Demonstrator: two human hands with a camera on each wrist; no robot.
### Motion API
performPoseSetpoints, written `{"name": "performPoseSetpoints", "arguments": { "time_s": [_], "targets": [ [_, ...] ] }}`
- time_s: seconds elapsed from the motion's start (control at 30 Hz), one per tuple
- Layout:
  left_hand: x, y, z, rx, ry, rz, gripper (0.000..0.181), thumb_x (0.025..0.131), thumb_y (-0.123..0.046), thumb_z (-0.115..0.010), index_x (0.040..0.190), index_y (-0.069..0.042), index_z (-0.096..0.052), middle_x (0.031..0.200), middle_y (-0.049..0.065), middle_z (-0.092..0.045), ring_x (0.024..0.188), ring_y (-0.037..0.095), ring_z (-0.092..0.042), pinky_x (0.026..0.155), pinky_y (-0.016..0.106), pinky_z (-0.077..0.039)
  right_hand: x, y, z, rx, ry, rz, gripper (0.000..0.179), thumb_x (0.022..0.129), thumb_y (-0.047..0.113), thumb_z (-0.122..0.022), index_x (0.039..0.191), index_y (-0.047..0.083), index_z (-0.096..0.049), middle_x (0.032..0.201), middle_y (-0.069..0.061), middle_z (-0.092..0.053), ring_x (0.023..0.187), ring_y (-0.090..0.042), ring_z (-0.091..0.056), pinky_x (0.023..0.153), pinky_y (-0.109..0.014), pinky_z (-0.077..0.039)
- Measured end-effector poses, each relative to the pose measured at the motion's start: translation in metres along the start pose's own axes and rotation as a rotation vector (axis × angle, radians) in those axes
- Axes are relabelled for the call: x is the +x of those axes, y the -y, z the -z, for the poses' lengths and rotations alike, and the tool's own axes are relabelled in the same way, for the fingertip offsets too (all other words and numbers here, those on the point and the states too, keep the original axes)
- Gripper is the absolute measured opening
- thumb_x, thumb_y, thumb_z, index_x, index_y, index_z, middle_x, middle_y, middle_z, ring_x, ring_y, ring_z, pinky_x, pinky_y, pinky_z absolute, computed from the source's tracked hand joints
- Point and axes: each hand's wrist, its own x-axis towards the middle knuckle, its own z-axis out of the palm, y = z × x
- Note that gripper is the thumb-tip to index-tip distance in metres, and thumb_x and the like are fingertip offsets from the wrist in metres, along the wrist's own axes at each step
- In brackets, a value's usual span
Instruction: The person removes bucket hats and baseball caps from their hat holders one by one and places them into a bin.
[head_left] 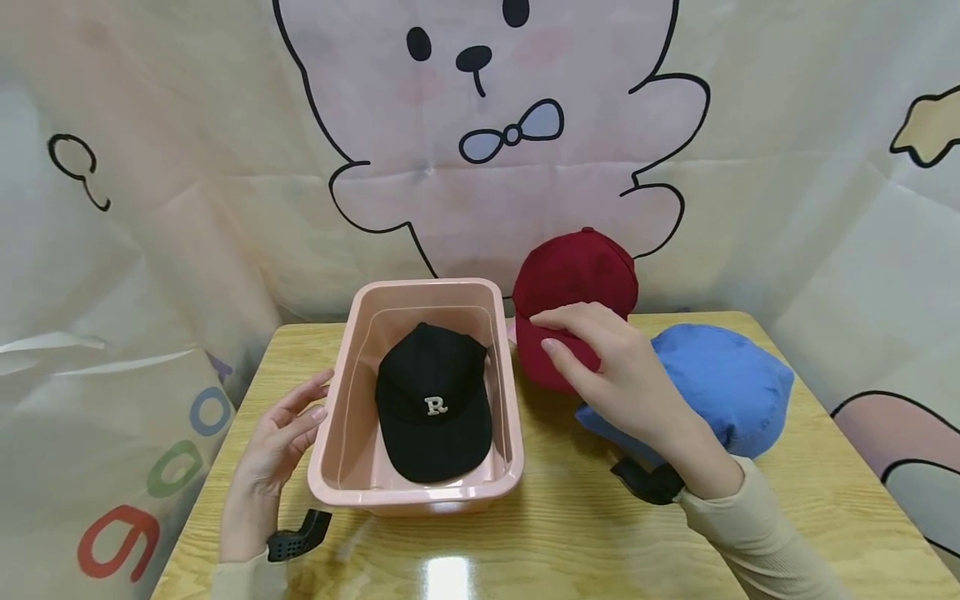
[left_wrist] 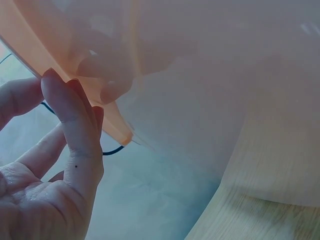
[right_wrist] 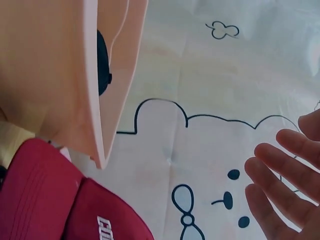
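A black baseball cap (head_left: 423,446) with a white letter R lies inside the pink plastic bin (head_left: 513,433), its brim toward me. Beside the bin's left wall is my left hand (head_left: 273,442), fingers loosely bent and fingertips at the rim; the left wrist view shows that hand (left_wrist: 70,145) against the bin's glossy outer side (left_wrist: 175,75). Over the brim of a dark red cap (head_left: 573,271) hovers my right hand (head_left: 626,379), holding nothing. In the right wrist view its fingers (right_wrist: 277,182) are spread and nearly straight, apart from the red cap (right_wrist: 45,187).
A blue cap (head_left: 735,387) lies right of the red one, partly behind my right forearm. The wooden table (head_left: 570,550) ends at a cloth backdrop (head_left: 225,250) with cartoon drawings, close behind the bin and caps. Both wrists wear black camera mounts (head_left: 296,537).
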Motion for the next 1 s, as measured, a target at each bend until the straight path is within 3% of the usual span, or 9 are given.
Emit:
{"name": "performPoseSetpoints", "arguments": {
  "time_s": [0.2, 0.4, 0.67, 0.83, 1.0],
  "targets": [
    [0.001, 0.001, -0.003, -0.005, 0.007, 0.002, 0.046, 0.095, 0.008, -0.044, 0.135, -0.013, -0.056, 0.116, -0.004, -0.061, 0.095, 0.007, -0.067, 0.080, 0.020, -0.057, -0.007, -0.005, 0.010, 0.004, -0.059, 0.033, 0.037, 0.083, 0.001, -0.070, 0.118, 0.012, -0.066, 0.118, 0.000, -0.067, 0.110, -0.013, -0.059, 0.098, -0.007, -0.039],
    [-0.001, 0.000, -0.001, 0.017, -0.013, 0.015, 0.045, 0.095, 0.006, -0.045, 0.135, -0.013, -0.056, 0.116, -0.004, -0.060, 0.097, 0.006, -0.066, 0.080, 0.021, -0.057, -0.012, -0.009, 0.018, 0.013, -0.104, 0.042, 0.042, 0.081, -0.004, -0.069, 0.119, 0.012, -0.066, 0.118, 0.000, -0.068, 0.109, -0.011, -0.059, 0.095, -0.006, -0.041],
    [-0.001, 0.000, -0.001, 0.038, -0.022, 0.025, 0.044, 0.096, 0.004, -0.046, 0.135, -0.014, -0.056, 0.117, -0.004, -0.060, 0.099, 0.006, -0.066, 0.081, 0.022, -0.057, -0.026, -0.017, 0.026, -0.006, -0.161, 0.031, 0.042, 0.079, -0.007, -0.069, 0.116, 0.011, -0.068, 0.112, -0.002, -0.069, 0.100, -0.003, -0.056, 0.080, -0.008, -0.042],
    [-0.002, 0.000, 0.000, 0.038, -0.014, 0.019, 0.045, 0.096, 0.005, -0.046, 0.135, -0.014, -0.055, 0.118, -0.004, -0.060, 0.099, 0.007, -0.066, 0.081, 0.022, -0.057, -0.032, -0.023, 0.028, -0.022, -0.195, 0.052, 0.039, 0.078, -0.007, -0.068, 0.114, 0.010, -0.069, 0.107, -0.003, -0.070, 0.095, -0.003, -0.055, 0.083, -0.010, -0.042],
    [-0.001, 0.000, 0.000, 0.042, -0.018, 0.024, 0.045, 0.096, 0.005, -0.046, 0.135, -0.014, -0.056, 0.118, -0.004, -0.060, 0.099, 0.007, -0.066, 0.082, 0.022, -0.057, -0.038, -0.027, 0.029, -0.012, -0.227, 0.048, 0.041, 0.076, -0.008, -0.069, 0.113, 0.008, -0.070, 0.106, -0.007, -0.070, 0.101, -0.005, -0.058, 0.094, -0.009, -0.041]
  ]
}}
